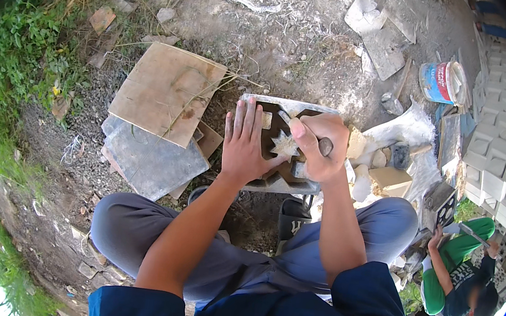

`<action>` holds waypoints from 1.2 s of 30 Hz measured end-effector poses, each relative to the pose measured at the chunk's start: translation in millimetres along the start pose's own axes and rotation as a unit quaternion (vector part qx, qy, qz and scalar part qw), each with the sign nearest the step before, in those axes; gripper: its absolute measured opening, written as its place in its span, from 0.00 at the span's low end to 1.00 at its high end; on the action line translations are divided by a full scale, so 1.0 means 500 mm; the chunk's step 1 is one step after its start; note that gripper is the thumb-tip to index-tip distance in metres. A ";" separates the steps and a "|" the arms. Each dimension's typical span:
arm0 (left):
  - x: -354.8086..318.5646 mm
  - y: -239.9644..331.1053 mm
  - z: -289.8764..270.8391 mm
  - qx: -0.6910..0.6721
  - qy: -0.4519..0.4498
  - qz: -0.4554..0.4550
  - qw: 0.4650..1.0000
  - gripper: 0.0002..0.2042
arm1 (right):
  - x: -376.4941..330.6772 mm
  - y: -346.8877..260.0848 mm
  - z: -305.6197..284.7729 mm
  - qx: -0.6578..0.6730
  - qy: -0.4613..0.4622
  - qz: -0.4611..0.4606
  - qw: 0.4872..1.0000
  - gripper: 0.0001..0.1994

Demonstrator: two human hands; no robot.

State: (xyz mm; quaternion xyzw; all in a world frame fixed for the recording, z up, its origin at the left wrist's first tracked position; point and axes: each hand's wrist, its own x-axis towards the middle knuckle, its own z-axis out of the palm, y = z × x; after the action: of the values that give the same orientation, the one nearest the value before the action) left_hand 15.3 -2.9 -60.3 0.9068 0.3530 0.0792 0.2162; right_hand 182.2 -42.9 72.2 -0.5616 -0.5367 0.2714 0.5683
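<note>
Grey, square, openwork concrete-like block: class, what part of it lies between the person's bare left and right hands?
The pale, star-shaped centrepiece of the block lies between the left hand and the right hand, as the head view shows.

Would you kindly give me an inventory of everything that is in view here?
Patterned block: one, grey, under both hands
Slim tool: one, greyish, in the right fist
Brown board: one, atop the pile at left
Grey board: one, beneath it
Bucket: one, blue, red and white, upper right
Sheeting: whitish, right of the block, count unclear
Stacked blocks: many, pale grey, far right
Plants: many, green, left
Co-worker: one, green trousers, dark top, lower right
Trousers: one pair, grey-blue, lower middle
Left hand: one, bare, on the block's left side
Right hand: one, bare, above the block's right side
</note>
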 end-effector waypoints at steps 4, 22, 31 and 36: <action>0.008 0.008 0.004 -0.012 0.009 0.006 1.000 0.64 | -0.003 0.025 0.009 0.008 0.074 0.015 0.997 0.23; 0.004 0.005 -0.005 0.025 -0.022 -0.013 0.999 0.66 | -0.029 0.003 -0.047 0.052 0.045 0.048 0.996 0.23; 0.005 0.012 0.007 0.023 0.000 0.000 1.000 0.66 | -0.074 0.044 -0.049 0.094 0.120 -0.122 0.981 0.02; 0.004 0.013 0.005 0.024 -0.010 0.004 1.000 0.63 | -0.084 -0.066 -0.079 0.142 0.183 -0.018 0.973 0.18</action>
State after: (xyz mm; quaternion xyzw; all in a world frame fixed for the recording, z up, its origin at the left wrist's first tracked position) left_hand 21.3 -6.7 -59.6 0.9139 0.3489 0.0623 0.1979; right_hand 197.0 -102.4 98.0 -0.5056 -0.3895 0.2277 0.7354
